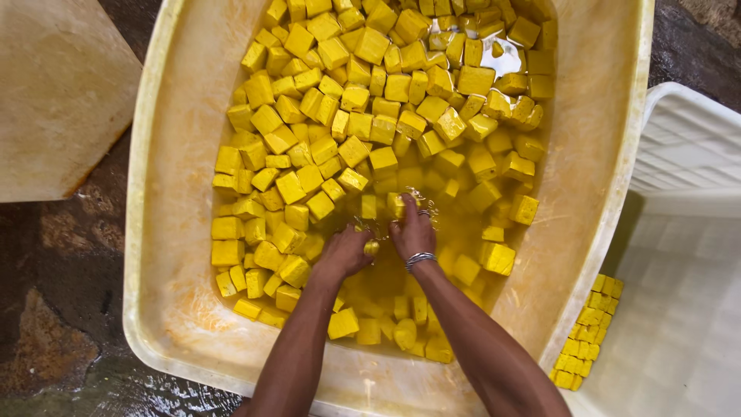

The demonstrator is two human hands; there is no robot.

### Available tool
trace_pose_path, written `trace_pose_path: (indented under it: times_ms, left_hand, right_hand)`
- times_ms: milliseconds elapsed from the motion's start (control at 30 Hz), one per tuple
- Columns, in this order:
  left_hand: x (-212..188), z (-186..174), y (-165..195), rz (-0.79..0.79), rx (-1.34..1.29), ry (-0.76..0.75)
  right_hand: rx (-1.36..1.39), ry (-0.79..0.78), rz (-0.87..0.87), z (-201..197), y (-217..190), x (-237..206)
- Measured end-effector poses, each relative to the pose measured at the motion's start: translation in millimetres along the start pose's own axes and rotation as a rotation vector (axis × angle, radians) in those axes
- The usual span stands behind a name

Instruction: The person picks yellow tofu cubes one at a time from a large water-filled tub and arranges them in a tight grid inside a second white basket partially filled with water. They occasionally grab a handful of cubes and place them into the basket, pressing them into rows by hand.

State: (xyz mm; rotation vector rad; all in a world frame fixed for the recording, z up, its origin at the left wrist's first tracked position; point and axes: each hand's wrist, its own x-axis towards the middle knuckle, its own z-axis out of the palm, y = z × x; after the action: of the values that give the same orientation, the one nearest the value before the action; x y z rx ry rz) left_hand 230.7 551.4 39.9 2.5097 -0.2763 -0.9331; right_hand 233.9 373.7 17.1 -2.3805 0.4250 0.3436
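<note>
Both hands are working down in the yellow water near the middle of a big cream tub. Right hand, the one with the silver bracelet, is dipping its curled fingers into the water, and it looks like it is pinching a wet yellow block. I cannot tell how tightly. Left hand is curled too, and something small and round and yellow is showing at its knuckles, just beside the right hand.

Lots of yellow cubes are floating and sitting all around, mostly toward the far end and the left side of the tub. Some are lying under the arms.

What could go wrong? The blocks are looking wet and slippery, so I think one could be slipping out of the fingers and splashing. The water could be slopping over the near rim if the arms are moving fast. The ground is already looking wet.

For room, the open water is sitting right of the hands. The tub walls are standing well apart on both sides. A white crate is sitting close on the right, with a row of small yellow cubes along its near edge. A pale slab is lying off to the left.
</note>
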Motion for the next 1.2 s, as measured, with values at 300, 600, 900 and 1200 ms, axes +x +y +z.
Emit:
trace_pose_path:
  times_ms: [300, 600, 900, 1200]
  left_hand:
    - [-3, -9, -34, 0.217, -0.357, 0.23]
    - [-27, -87, -55, -0.217, -1.027, 0.148]
    - [-11, -46, -45, -0.104, -0.879, -0.061]
    - [17, 12, -40, -0.065, -0.497, -0.01]
  right_hand:
    - [0.183, 0.466, -0.509, -29, -47, 62]
    - [0.013, 0.157, -0.413, 15, -44, 72]
    - [0.103, 0.283, -0.711, 14, -19, 71]
    - [-0.109, 0.156, -0.61, 20, -9, 53]
